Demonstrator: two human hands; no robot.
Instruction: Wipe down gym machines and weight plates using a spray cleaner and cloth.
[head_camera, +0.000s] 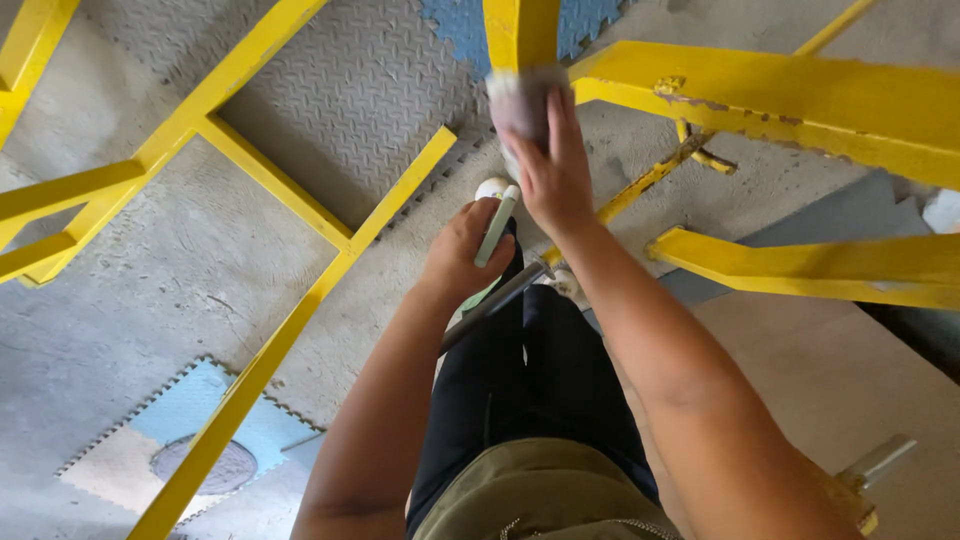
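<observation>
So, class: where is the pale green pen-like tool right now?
In the head view, centre frame, the pale green tool sits in the left hand, just below the right hand on the yellow frame.

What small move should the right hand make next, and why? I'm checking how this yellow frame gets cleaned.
Probably a short stroke along the yellow bar: the right hand presses a grey pad against it, blurred as if mid-rub, while the left hand holds a pale tool clear.
</observation>
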